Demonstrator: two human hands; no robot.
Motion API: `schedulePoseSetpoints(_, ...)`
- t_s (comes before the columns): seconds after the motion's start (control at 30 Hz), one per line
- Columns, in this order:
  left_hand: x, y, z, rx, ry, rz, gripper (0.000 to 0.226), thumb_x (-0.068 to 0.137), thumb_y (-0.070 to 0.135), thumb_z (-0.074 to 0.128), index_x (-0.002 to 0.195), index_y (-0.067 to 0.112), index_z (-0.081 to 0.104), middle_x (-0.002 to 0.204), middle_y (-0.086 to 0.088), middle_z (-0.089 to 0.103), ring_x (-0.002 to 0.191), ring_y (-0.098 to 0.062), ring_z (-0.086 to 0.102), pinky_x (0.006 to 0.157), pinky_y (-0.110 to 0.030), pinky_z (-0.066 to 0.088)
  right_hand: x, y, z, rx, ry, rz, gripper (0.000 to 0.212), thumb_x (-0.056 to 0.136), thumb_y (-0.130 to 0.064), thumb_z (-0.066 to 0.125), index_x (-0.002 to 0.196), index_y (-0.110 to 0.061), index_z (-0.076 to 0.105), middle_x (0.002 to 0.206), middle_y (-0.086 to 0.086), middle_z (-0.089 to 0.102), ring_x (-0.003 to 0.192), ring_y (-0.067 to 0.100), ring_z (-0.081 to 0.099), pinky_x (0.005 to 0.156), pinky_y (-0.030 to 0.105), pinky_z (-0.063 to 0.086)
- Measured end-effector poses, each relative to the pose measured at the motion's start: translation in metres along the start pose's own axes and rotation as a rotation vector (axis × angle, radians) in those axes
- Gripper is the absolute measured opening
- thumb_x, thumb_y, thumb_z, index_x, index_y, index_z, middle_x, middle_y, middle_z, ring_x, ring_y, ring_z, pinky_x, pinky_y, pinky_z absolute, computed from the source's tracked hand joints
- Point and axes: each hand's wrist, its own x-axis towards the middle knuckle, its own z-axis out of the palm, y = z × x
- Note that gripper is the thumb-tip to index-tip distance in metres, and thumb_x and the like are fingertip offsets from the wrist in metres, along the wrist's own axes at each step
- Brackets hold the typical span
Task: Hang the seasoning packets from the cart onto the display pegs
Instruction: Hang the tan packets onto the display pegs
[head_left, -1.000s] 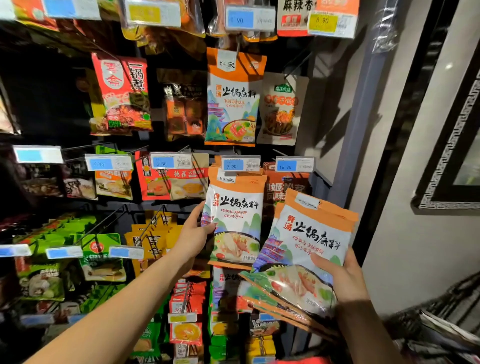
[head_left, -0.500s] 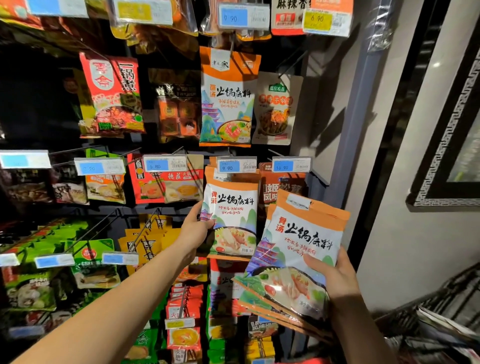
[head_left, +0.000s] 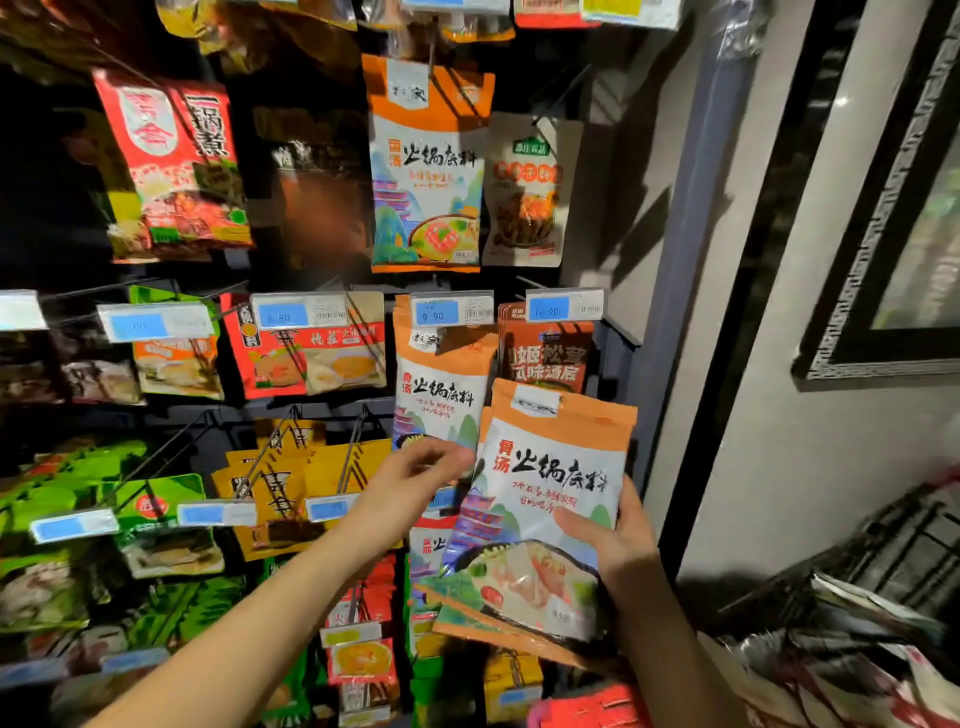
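Comparing with half a second ago: the left hand has left the side edge of the hung packet and now sits lower, at that packet's bottom edge. The stack of packets has come up and leftward, so its top left corner now covers the hung packet's lower right corner.

Grip, left: fingers part-curled, tips reaching the left edge of the stack's front packet. Whether they pinch it cannot be told, as the hand is blurred.

Grip, right: the right hand holds the stack from its right edge, thumb laid across the printed face, fingers behind.

Orientation, stack: long axis near upright, top leaning a little to the right. Orange header band up, printed face to the camera, lower corners fanned out to the left.

Orientation, hung packet: hangs straight down, orange header up, directly under the blue price tag.

Edges: brown packets hang just beside the hung packet on its right, their lower part behind the stack. A grey upright post stands near the stack's right edge. Yellow packets hang left of the left hand.

Room: bare wall lies right of the post. The cart stands low at the right, well apart from the stack.
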Motion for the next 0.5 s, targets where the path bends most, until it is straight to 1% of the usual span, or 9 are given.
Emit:
schedulePoseSetpoints(0.07,-0.014,0.006,0.011,0.040,-0.090,-0.013,0.059,0.067,0.063,0.084,0.109,0.023,0.071,0.106,0.001,0.076,0.100,-0.015,0.072,0.092,-0.032,0.055,0.003,0.005,0.010,0.011,-0.004,-0.006,0.059,0.084,0.016,0.069,0.131,-0.017,0.059,0.118,0.006,0.076,0.107,0.026,0.074,0.076,0.034,0.063)
schedulePoseSetpoints(0.17,-0.020,0.008,0.015,0.057,-0.041,0.012,0.038,0.076,0.028,0.090,0.106,0.018,0.068,0.094,0.006,0.078,0.083,-0.013,0.074,0.070,-0.025,0.057,0.002,0.007,0.027,0.019,0.003,0.022,0.063,0.083,0.014,0.072,0.135,-0.020,0.058,0.113,0.001,0.078,0.100,0.021,0.076,0.071,0.031,0.063)
schedulePoseSetpoints(0.23,-0.020,0.007,0.011,0.063,0.020,0.012,0.029,0.078,0.024,0.088,0.100,0.019,0.069,0.085,0.006,0.078,0.070,-0.010,0.072,0.063,-0.027,0.053,0.001,0.009,0.036,-0.021,-0.021,0.022,0.067,0.084,0.006,0.076,0.139,-0.025,0.056,0.116,-0.005,0.077,0.102,0.016,0.075,0.077,0.030,0.063)
schedulePoseSetpoints(0.3,-0.018,0.000,0.004,0.011,0.068,-0.038,0.027,0.081,0.022,0.086,0.101,0.018,0.068,0.076,0.010,0.076,0.061,-0.004,0.068,0.060,-0.024,0.050,-0.001,0.011,0.041,-0.033,-0.050,0.026,0.066,0.087,-0.007,0.078,0.141,-0.035,0.054,0.122,-0.011,0.074,0.109,0.012,0.072,0.089,0.034,0.060)
schedulePoseSetpoints(0.33,-0.017,-0.002,0.001,-0.046,0.081,-0.063,0.029,0.083,0.020,0.084,0.106,0.016,0.067,0.075,0.011,0.075,0.061,-0.003,0.068,0.060,-0.023,0.052,-0.002,0.012,0.042,-0.033,-0.057,0.035,0.064,0.088,-0.016,0.079,0.142,-0.039,0.053,0.126,-0.013,0.072,0.113,0.010,0.070,0.095,0.035,0.058)
schedulePoseSetpoints(0.37,-0.016,-0.005,-0.003,-0.101,0.099,-0.090,0.031,0.084,0.019,0.083,0.110,0.017,0.066,0.080,0.011,0.076,0.067,-0.005,0.071,0.066,-0.026,0.056,-0.003,0.013,0.042,-0.042,-0.053,0.046,0.061,0.088,-0.026,0.078,0.141,-0.043,0.053,0.128,-0.016,0.070,0.116,0.007,0.068,0.097,0.034,0.056)
schedulePoseSetpoints(0.4,-0.014,-0.009,-0.006,-0.149,0.126,-0.108,0.033,0.086,0.019,0.082,0.114,0.019,0.065,0.090,0.009,0.078,0.079,-0.009,0.074,0.077,-0.033,0.060,-0.004,0.013,0.042,-0.052,-0.055,0.049,0.057,0.089,-0.034,0.075,0.140,-0.045,0.053,0.129,-0.020,0.069,0.116,0.002,0.066,0.095,0.028,0.054)
schedulePoseSetpoints(0.43,-0.013,-0.012,-0.008,-0.186,0.145,-0.120,0.035,0.087,0.019,0.081,0.117,0.021,0.063,0.102,0.007,0.078,0.092,-0.014,0.075,0.088,-0.041,0.059,-0.004,0.015,0.041,-0.057,-0.056,0.053,0.053,0.090,-0.038,0.073,0.139,-0.046,0.054,0.128,-0.023,0.068,0.114,-0.004,0.065,0.089,0.022,0.053)
schedulePoseSetpoints(0.5,-0.011,-0.014,-0.009,-0.266,0.163,-0.140,0.037,0.090,0.016,0.078,0.122,0.022,0.061,0.115,0.003,0.076,0.105,-0.020,0.073,0.098,-0.046,0.055,0.000,0.019,0.037,-0.048,-0.049,0.056,0.043,0.098,-0.028,0.068,0.136,-0.044,0.055,0.124,-0.022,0.070,0.105,-0.009,0.066,0.078,0.014,0.052)
